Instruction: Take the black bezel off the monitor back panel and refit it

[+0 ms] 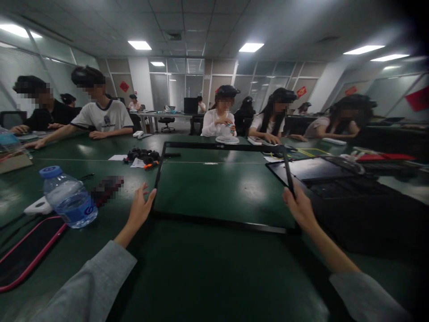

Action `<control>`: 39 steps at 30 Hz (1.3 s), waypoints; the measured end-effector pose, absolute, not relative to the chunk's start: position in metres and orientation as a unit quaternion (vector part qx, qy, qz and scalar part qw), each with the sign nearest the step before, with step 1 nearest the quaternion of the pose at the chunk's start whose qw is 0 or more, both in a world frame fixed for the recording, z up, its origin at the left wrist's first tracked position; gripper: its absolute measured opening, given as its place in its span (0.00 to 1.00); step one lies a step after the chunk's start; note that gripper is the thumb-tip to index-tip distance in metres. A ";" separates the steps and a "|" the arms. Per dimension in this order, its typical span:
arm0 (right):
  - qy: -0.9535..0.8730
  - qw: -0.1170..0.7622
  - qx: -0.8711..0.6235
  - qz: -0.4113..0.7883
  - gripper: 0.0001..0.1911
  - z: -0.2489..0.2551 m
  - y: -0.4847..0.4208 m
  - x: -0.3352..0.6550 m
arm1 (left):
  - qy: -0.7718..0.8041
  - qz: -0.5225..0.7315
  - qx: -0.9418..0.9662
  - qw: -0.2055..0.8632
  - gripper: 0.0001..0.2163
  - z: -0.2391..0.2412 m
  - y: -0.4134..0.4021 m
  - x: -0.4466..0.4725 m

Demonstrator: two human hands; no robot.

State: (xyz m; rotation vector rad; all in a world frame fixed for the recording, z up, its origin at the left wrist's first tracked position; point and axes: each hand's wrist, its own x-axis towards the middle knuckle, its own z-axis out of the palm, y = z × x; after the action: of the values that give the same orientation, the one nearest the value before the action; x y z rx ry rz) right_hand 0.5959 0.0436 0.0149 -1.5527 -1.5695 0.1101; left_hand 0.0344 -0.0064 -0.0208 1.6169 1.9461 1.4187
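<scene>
A thin black monitor bezel, an open rectangle with a small logo on its top strip, is raised and tilted over the green table. Through its opening the tabletop shows. My left hand holds its left side, thumb against the strip and the other fingers partly visible behind. My right hand grips the right side, with fingers wrapped around the strip. Just right of the bezel lies a flat panel with a dark edge and shiny surface, beside a large black object whose kind is unclear.
On the left stand a water bottle, a pink-edged dark tray or mat and a white power strip. Black gear lies on the green table. Across it sit several people, one near a white fan.
</scene>
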 end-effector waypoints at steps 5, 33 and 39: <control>-0.658 0.392 -0.631 0.123 0.34 -0.013 0.076 0.590 | 0.672 0.412 0.611 0.070 0.25 -0.020 -0.006 0.034; -0.754 0.200 -0.626 0.015 0.25 -0.038 0.096 0.614 | 0.719 0.281 0.635 0.013 0.21 -0.038 0.002 0.023; -0.738 0.260 -0.623 -0.012 0.21 -0.043 0.097 0.605 | 0.718 0.323 0.617 0.011 0.21 -0.036 0.005 0.021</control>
State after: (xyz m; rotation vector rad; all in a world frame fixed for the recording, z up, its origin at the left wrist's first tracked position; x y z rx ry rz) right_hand 0.6054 0.0970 -0.0430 -1.6872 -1.9973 -0.0316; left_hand 0.0208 0.0048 -0.0360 1.9247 2.2391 1.0063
